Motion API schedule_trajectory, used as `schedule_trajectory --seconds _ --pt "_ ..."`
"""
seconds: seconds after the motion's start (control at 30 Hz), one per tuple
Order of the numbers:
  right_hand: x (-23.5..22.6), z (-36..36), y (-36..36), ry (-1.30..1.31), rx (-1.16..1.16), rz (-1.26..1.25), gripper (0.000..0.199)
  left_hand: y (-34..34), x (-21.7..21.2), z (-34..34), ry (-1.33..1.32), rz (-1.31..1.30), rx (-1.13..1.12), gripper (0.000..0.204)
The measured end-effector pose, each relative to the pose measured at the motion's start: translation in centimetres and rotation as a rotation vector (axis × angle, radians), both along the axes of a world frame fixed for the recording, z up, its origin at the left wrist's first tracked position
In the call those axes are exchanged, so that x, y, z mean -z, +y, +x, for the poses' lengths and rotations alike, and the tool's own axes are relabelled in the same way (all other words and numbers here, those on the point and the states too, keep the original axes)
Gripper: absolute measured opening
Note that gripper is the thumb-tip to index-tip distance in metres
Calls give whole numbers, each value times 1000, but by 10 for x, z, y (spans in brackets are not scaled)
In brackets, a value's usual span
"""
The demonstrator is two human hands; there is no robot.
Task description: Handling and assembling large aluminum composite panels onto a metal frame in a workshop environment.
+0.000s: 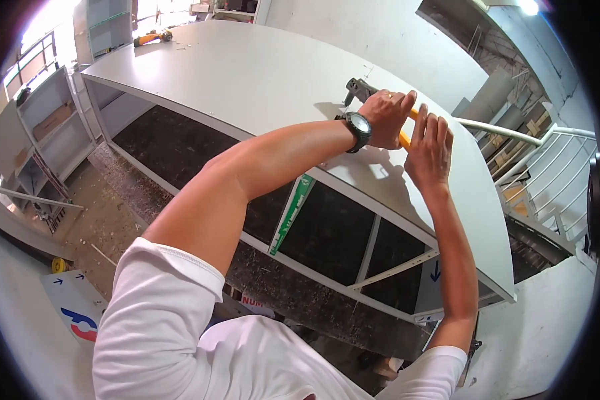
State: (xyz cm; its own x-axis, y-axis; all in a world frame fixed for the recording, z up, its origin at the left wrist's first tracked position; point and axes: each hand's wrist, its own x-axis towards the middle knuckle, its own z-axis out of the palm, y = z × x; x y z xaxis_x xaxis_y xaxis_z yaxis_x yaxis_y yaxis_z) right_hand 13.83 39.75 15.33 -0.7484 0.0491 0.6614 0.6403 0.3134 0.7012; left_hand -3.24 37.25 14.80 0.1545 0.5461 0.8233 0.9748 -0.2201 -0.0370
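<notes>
My left hand (388, 117), with a black wristwatch (360, 130) on the wrist, grips a yellow-handled tool with a grey metal head (357, 88) lying on the top panel of a large white cabinet (247, 73). My right hand (430, 147) is closed around the same yellow handle (405, 139) just behind the left one. Both hands hide most of the handle. The metal head points toward the far left, resting on or just above the panel.
The cabinet's open frame (373, 273) shows dark floor below, with a green strip (290, 213) on one upright. A yellow and black tool (152, 37) lies at the panel's far end. Shelving units (50, 127) stand left; white railings (547, 153) are at right.
</notes>
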Motion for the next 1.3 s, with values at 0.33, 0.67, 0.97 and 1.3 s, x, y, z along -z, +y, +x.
schedule_trajectory --seconds 0.33,0.67,0.97,1.3 --pt "6 9 -5 -74 249 -326 68 11 10 -5 213 171 25 34" --pt "-7 20 -20 18 -94 217 50 -4 -21 -3 180 29 27 80" --pt "-5 15 0 48 -36 157 43 11 -7 13 268 34 -135 91" --pt "-7 13 -20 35 -61 52 52 12 2 -1 301 153 -33 57"
